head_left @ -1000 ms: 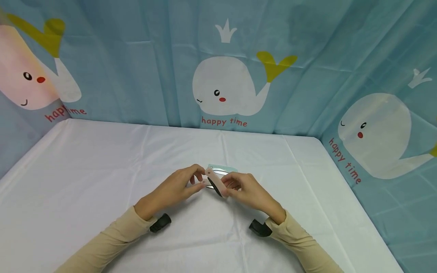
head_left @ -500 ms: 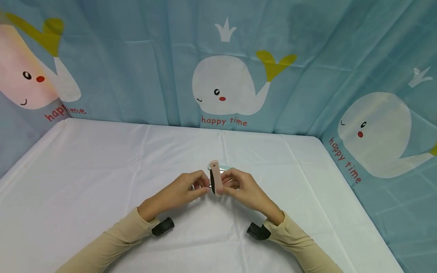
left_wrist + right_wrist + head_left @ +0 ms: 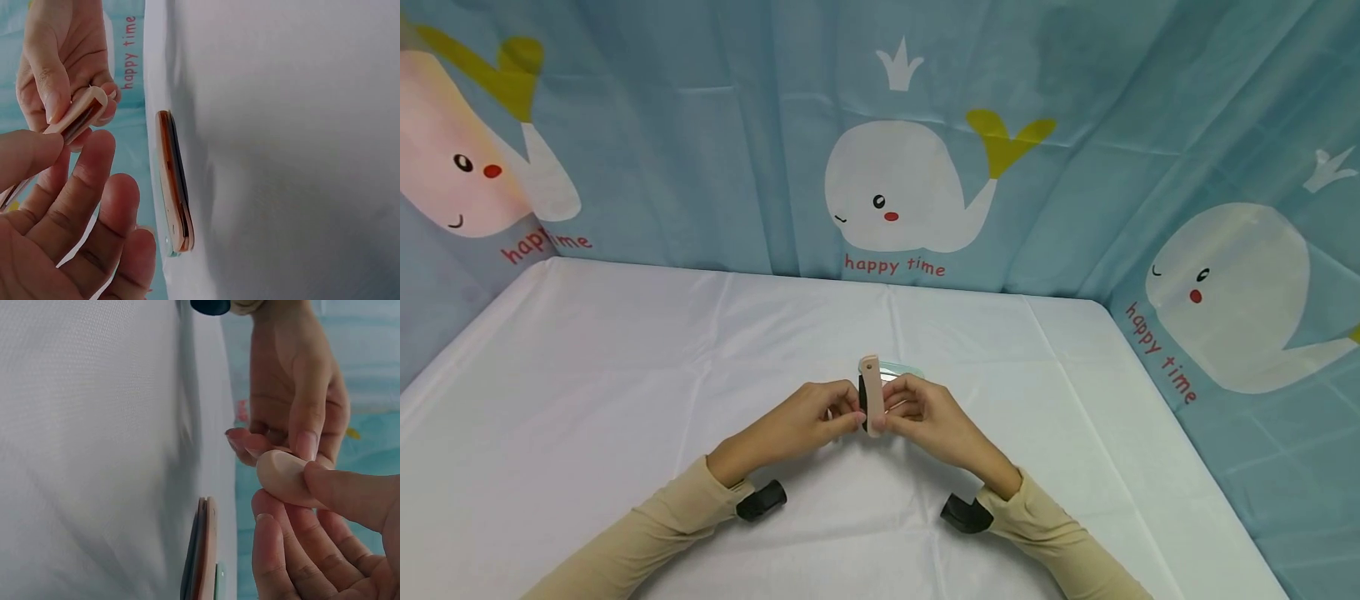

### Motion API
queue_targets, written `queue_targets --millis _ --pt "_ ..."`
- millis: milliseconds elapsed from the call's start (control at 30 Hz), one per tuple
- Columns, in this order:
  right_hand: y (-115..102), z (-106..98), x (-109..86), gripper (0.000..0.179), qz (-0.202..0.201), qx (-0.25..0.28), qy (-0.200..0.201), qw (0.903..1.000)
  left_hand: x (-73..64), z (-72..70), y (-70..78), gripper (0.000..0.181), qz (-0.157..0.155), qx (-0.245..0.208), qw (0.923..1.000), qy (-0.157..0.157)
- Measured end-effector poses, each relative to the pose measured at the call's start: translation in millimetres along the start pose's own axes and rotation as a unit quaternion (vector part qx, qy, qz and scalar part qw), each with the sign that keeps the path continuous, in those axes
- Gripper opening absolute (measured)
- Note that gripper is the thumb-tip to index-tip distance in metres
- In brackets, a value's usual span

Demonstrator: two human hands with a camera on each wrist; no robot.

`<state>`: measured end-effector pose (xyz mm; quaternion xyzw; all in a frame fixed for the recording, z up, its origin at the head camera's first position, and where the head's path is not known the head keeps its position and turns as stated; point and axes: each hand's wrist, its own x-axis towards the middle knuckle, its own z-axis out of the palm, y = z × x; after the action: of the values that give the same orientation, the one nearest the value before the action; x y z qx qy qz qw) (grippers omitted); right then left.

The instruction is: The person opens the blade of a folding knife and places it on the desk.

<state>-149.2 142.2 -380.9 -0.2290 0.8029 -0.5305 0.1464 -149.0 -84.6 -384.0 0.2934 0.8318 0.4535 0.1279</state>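
Note:
Both hands meet around a folding knife [image 3: 872,392] with a pale pink handle, a rivet at its upper end and a dark blade along its left edge. It stands nearly upright in the head view. My right hand [image 3: 928,417] pinches the handle between thumb and fingers. From the other side, my left hand [image 3: 827,412] pinches at the dark edge, thumb near the lower end. A second pink folded piece [image 3: 170,169] with a dark edge lies on the table in the left wrist view. Beside it is a teal one [image 3: 901,368], partly hidden behind the right fingers in the head view.
A white cloth [image 3: 700,333] with creases covers the table. Blue curtains [image 3: 715,167] printed with whales rise along its back and sides. A black wrist camera [image 3: 762,501] is worn on the left wrist, another [image 3: 967,513] on the right.
The pink knife has turned from a slant to nearly upright, its blade now lying closer along the handle. My left hand has moved slightly right, against it. The right hand keeps its hold.

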Motion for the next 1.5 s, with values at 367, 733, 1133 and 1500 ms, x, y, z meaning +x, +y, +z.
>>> queue_targets --millis 367,733,1133,1500 --pt "-0.3 -3.6 0.1 0.029 -0.008 -0.027 0.002 0.9996 -1.9 -2.5 -1.1 0.008 -0.008 0.009 0.9999 0.004" --pt "-0.6 -6.8 0.0 0.03 -0.004 -0.03 -0.004 0.9995 -2.7 -4.7 -2.2 0.011 -0.019 0.005 0.9998 -0.008" --pt "-0.1 -5.6 -1.0 0.03 0.003 -0.008 0.009 0.9999 -0.6 -4.9 -0.6 0.018 -0.06 -0.056 0.9966 0.006" --pt "-1.0 -2.3 -1.8 0.03 -0.017 -0.001 0.027 0.9995 0.0 -4.1 -0.8 0.02 -0.055 -0.111 0.9912 0.046"
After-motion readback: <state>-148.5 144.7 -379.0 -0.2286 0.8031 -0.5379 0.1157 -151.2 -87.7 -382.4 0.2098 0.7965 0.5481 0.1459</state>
